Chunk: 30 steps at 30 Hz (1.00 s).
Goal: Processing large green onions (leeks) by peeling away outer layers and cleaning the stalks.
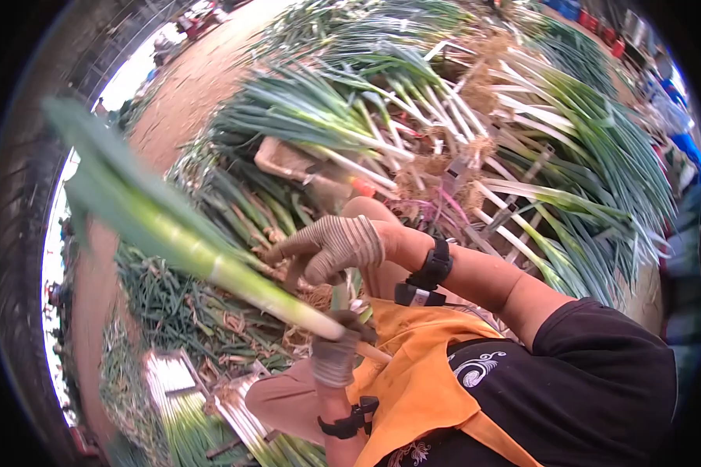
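Head view shows one long green onion [210, 265] slanting across from the upper left to the middle of the frame. Its leafy top is blurry, and its white end is down by our left hand [336, 358], near the orange apron [417, 366]. That gloved hand is wrapped around the white end. Our right hand [343, 245] is just above the middle of the frame, beside the stalk, with one finger stuck out. We can't tell if its fingers touch the onion or pinch a bit of leaf, because the stalk hides some of them.

To handle this onion well, we think the left hand should hold snugly but not squeeze, since the white part could bruise. The green top looks long and floppy, so it may swing about. It would help to tilt it away from the upper pile [288, 109], so the leaves don't catch. The right hand should be gentle, with small, soft pulls along the stalk and not across it, as the leaves could split.

More onions lie in a right-hand pile [623, 163] at the right of the frame, and a neat white-stemmed bundle [167, 381] lies at the lower left. Messy green leaves [187, 303] lie left of our hands, so we should watch that our onion doesn't get mixed in.
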Tool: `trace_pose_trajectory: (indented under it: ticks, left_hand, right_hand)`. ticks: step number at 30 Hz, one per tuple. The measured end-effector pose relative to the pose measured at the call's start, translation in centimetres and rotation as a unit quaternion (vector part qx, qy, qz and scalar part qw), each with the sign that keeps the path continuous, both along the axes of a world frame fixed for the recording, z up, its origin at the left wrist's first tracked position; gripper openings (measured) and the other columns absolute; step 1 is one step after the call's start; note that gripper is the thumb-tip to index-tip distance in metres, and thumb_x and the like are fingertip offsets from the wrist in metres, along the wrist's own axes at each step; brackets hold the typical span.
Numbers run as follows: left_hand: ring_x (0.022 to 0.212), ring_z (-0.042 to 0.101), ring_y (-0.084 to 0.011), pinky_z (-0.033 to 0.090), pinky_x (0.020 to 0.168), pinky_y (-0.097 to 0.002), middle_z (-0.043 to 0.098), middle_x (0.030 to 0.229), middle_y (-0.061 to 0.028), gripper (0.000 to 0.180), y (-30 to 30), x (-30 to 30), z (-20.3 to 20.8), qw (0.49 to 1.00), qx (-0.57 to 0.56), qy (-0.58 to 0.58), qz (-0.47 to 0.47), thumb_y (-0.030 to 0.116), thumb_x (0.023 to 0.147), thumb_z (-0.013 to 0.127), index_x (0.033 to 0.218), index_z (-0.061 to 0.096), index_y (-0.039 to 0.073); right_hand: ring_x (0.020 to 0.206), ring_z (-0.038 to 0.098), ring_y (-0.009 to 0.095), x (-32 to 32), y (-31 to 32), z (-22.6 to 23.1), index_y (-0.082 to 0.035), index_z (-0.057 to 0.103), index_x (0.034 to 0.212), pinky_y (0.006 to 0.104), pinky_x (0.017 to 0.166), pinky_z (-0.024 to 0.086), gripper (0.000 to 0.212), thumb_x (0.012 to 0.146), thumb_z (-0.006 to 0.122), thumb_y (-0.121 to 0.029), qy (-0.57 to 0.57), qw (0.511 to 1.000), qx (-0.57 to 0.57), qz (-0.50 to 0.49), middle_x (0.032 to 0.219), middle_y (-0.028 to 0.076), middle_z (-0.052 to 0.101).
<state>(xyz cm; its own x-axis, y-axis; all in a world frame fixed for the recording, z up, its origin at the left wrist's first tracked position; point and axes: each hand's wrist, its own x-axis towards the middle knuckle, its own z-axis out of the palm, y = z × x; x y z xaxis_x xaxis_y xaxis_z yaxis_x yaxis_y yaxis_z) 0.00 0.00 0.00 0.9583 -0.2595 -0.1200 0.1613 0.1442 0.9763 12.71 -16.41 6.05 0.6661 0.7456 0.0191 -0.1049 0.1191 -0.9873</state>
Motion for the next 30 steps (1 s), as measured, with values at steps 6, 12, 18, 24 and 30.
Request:
trace_pose_trajectory:
  ticks: [6, 12, 18, 24, 30]
  left_hand:
    - [0.06, 0.061, -0.0158, 0.049, 0.058, -0.0265, 0.062, 0.065, -0.0095, 0.019, -5.6, 1.9, -1.6, 0.917, 0.271, 0.039, -0.29, 0.007, 0.075, 0.062, 0.091, 0.058, -0.003]
    - [0.076, 0.06, -0.0335, 0.048, 0.066, -0.0377, 0.062, 0.082, -0.0194, 0.023, -3.9, 5.4, -7.6, 0.829, 0.503, -0.102, -0.223, 0.019, 0.083, 0.05, 0.097, 0.061, 0.005]
    - [0.09, 0.057, -0.0352, 0.045, 0.078, -0.0404, 0.06, 0.097, -0.0194, 0.029, -1.3, 6.8, -8.2, 0.8, 0.568, -0.037, -0.19, 0.026, 0.082, 0.05, 0.104, 0.06, 0.011]
    - [0.09, 0.058, -0.0335, 0.046, 0.079, -0.0387, 0.061, 0.096, -0.0184, 0.028, 9.9, 8.2, -9.9, 0.788, 0.595, -0.006, -0.157, 0.024, 0.08, 0.049, 0.1, 0.061, 0.008]
    - [0.087, 0.059, -0.0231, 0.048, 0.077, -0.0345, 0.063, 0.094, -0.0111, 0.018, 24.9, 6.8, -12.8, 0.874, 0.422, 0.038, 0.237, 0.014, 0.08, 0.052, 0.091, 0.063, 0.005]
  right_hand:
    - [0.074, 0.06, 0.012, -4.2, -11.4, 1.5, -0.005, 0.067, 0.09, 0.0246, 0.063, 0.048, 0.03, 0.064, 0.075, -0.017, -0.149, 0.972, -0.073, -0.165, 0.075, 0.004, 0.064]
    - [0.063, 0.059, 0.012, -10.9, -28.7, 1.0, 0.0, 0.057, 0.102, 0.0165, 0.048, 0.046, 0.026, 0.078, 0.058, -0.009, -0.023, 0.858, 0.137, -0.494, 0.085, 0.01, 0.062]
    - [0.059, 0.043, 0.008, -17.0, -49.6, -14.2, -0.003, 0.056, 0.109, 0.0219, 0.056, 0.041, 0.024, 0.09, 0.045, -0.012, 0.013, 0.763, 0.228, -0.605, 0.073, 0.0, 0.054]
    - [0.081, 0.057, 0.03, -9.2, -40.5, -15.9, -0.01, 0.059, 0.094, 0.038, 0.072, 0.047, 0.02, 0.082, 0.052, -0.024, 0.057, 0.613, -0.631, -0.473, 0.093, 0.013, 0.06]
    - [0.062, 0.053, 0.011, 6.8, -14.0, -10.2, 0.0, 0.055, 0.104, 0.0229, 0.055, 0.044, 0.024, 0.086, 0.054, -0.015, 0.042, 0.881, -0.042, -0.469, 0.079, 0.004, 0.059]
